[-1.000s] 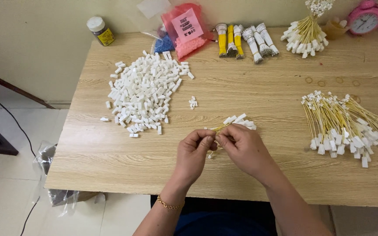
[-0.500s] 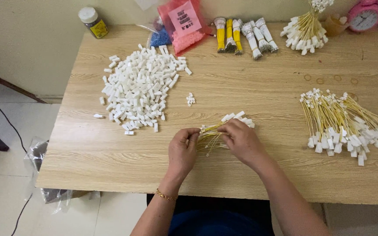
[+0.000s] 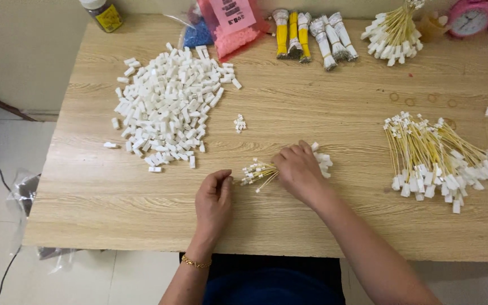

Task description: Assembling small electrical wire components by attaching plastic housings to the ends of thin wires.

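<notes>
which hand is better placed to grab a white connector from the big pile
Left, probably. The left hand lies empty, nearer the big pile of white connectors; the right hand rests on the small wire bundle.

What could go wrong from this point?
1. The right hand pins a small bundle of yellow wires with white tips; its loose ends fan out and could tangle or slip free.
2. Stray white plastic connector blocks lie outside the big white pile near the wooden table's left edge; a sweep of the left hand might knock them off.
</notes>
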